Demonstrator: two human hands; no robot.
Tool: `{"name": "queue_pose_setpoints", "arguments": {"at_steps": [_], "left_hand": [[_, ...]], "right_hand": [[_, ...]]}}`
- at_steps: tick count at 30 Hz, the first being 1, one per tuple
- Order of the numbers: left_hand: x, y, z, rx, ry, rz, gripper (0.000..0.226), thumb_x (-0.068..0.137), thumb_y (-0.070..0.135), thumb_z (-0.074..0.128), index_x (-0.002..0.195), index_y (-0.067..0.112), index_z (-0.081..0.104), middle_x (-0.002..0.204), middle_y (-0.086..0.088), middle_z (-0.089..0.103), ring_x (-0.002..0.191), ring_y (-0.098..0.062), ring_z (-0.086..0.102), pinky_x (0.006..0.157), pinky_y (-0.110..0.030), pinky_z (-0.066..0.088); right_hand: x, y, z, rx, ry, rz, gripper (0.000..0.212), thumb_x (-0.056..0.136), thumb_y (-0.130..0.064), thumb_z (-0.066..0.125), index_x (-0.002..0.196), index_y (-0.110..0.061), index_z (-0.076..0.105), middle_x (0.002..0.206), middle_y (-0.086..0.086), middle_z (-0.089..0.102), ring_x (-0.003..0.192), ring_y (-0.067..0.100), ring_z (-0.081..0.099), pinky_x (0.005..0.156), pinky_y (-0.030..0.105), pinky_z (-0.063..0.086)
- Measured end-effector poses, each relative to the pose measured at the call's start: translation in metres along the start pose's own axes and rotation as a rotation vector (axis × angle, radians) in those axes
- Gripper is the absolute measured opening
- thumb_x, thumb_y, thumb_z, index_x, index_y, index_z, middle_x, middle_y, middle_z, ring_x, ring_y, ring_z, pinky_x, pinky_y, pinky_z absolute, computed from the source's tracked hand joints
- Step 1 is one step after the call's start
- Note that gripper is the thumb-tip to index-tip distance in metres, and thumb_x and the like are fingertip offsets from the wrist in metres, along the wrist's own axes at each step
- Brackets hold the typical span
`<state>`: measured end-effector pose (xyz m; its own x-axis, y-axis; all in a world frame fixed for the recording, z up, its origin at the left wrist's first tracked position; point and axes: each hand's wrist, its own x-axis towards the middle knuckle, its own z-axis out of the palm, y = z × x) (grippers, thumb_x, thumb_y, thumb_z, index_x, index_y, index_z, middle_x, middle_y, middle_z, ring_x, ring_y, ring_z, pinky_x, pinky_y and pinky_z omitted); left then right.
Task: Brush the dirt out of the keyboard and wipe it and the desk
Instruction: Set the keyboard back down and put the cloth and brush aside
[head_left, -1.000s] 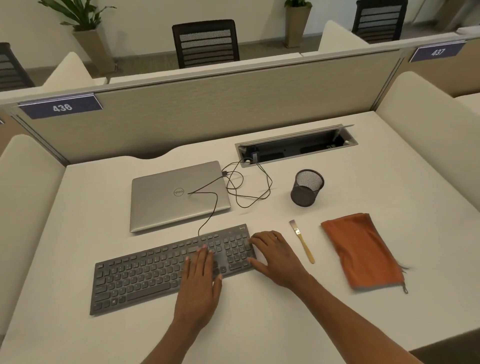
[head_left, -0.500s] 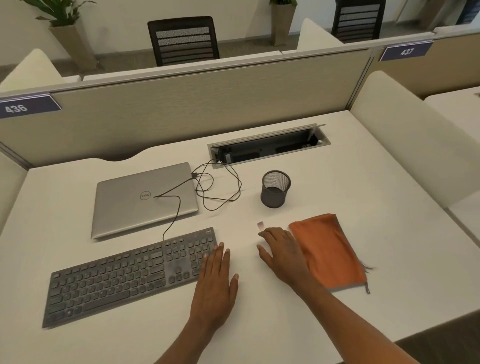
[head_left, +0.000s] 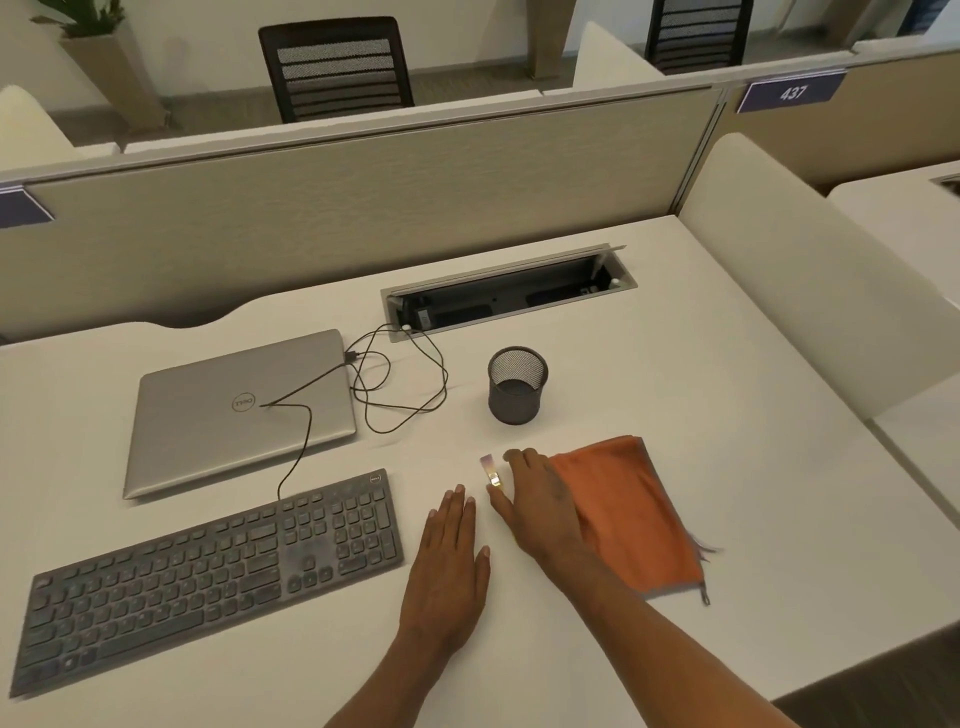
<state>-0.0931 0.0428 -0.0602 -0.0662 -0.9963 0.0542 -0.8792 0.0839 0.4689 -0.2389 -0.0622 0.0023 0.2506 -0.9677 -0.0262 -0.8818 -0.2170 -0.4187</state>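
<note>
The flat grey keyboard (head_left: 208, 571) lies by the white surface's (head_left: 727, 415) front-left edge, with the left hand (head_left: 449, 566) flat and straight-fingered just to its right. The right hand (head_left: 540, 499) covers the handle of the small brush (head_left: 488, 465), touching the folded orange cloth (head_left: 634, 509); I cannot tell whether its fingers grip it. Open surface runs rightward past the cloth.

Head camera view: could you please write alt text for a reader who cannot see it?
A person's right hand covers the handle of a small brush on a white desk, beside an orange cloth, while the left hand lies flat right of a grey keyboard. Behind are a closed silver laptop and a black mesh pen cup.
</note>
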Motion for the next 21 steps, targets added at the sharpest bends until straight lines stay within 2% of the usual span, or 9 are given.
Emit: {"name": "queue_pose_setpoints", "arguments": {"at_steps": [5, 10, 12, 14, 17, 20, 21], "left_hand": [[0.002, -0.001, 0.008, 0.066, -0.015, -0.002, 0.064, 0.108, 0.034, 0.037, 0.166, 0.010, 0.023, 0.176, -0.002, 0.012, 0.162, -0.016, 0.008, 0.129, -0.039, 0.012], [0.002, 0.004, 0.005, 0.073, -0.016, -0.020, 0.065, 0.108, 0.036, 0.037, 0.166, 0.012, 0.022, 0.176, 0.000, 0.012, 0.162, -0.014, 0.008, 0.129, -0.039, 0.013], [0.002, 0.004, 0.004, 0.076, -0.021, -0.026, 0.066, 0.108, 0.036, 0.038, 0.167, 0.012, 0.022, 0.176, 0.000, 0.012, 0.162, -0.014, 0.008, 0.129, -0.039, 0.013], [0.002, 0.004, 0.003, 0.085, -0.022, -0.024, 0.066, 0.107, 0.036, 0.039, 0.166, 0.012, 0.024, 0.176, -0.001, 0.013, 0.162, -0.015, 0.009, 0.129, -0.040, 0.014], [0.003, 0.004, 0.003, 0.091, -0.020, -0.016, 0.066, 0.106, 0.036, 0.041, 0.165, 0.011, 0.027, 0.175, -0.002, 0.016, 0.162, -0.016, 0.012, 0.128, -0.041, 0.016], [0.003, 0.005, 0.003, 0.096, -0.020, -0.016, 0.067, 0.105, 0.036, 0.042, 0.165, 0.010, 0.028, 0.175, -0.002, 0.017, 0.162, -0.016, 0.013, 0.128, -0.040, 0.016], [0.004, 0.005, 0.002, 0.098, -0.022, -0.019, 0.067, 0.105, 0.036, 0.042, 0.165, 0.011, 0.027, 0.175, -0.002, 0.017, 0.162, -0.016, 0.013, 0.128, -0.040, 0.016]], "right_hand": [[0.015, -0.001, -0.001, -0.043, -0.076, 0.059, 0.044, 0.098, -0.048, 0.059, 0.127, -0.017, 0.050, 0.121, 0.004, 0.055, 0.107, 0.022, 0.054, 0.089, 0.032, 0.047], [0.026, -0.002, 0.007, -0.044, -0.083, 0.103, 0.040, 0.098, -0.044, 0.061, 0.125, -0.016, 0.049, 0.120, 0.004, 0.055, 0.106, 0.022, 0.056, 0.085, 0.032, 0.048], [0.028, -0.003, 0.012, -0.070, -0.045, 0.124, 0.035, 0.098, -0.041, 0.063, 0.120, -0.016, 0.054, 0.113, 0.004, 0.058, 0.100, 0.022, 0.059, 0.081, 0.031, 0.048], [0.031, -0.003, 0.019, -0.089, 0.021, 0.122, 0.027, 0.092, -0.035, 0.073, 0.110, -0.017, 0.062, 0.099, 0.003, 0.063, 0.085, 0.018, 0.063, 0.068, 0.026, 0.047], [0.034, -0.003, 0.030, -0.177, -0.051, 0.103, 0.016, 0.096, -0.024, 0.066, 0.112, -0.020, 0.066, 0.098, 0.001, 0.063, 0.085, 0.015, 0.061, 0.064, 0.024, 0.037], [0.036, -0.002, 0.030, -0.140, -0.083, 0.105, 0.013, 0.082, -0.016, 0.082, 0.090, -0.017, 0.072, 0.079, 0.002, 0.063, 0.068, 0.015, 0.062, 0.053, 0.024, 0.043], [0.037, -0.004, 0.026, -0.156, -0.097, 0.111, 0.010, 0.085, -0.017, 0.081, 0.090, -0.016, 0.072, 0.080, 0.003, 0.063, 0.069, 0.016, 0.063, 0.054, 0.025, 0.044]]}}
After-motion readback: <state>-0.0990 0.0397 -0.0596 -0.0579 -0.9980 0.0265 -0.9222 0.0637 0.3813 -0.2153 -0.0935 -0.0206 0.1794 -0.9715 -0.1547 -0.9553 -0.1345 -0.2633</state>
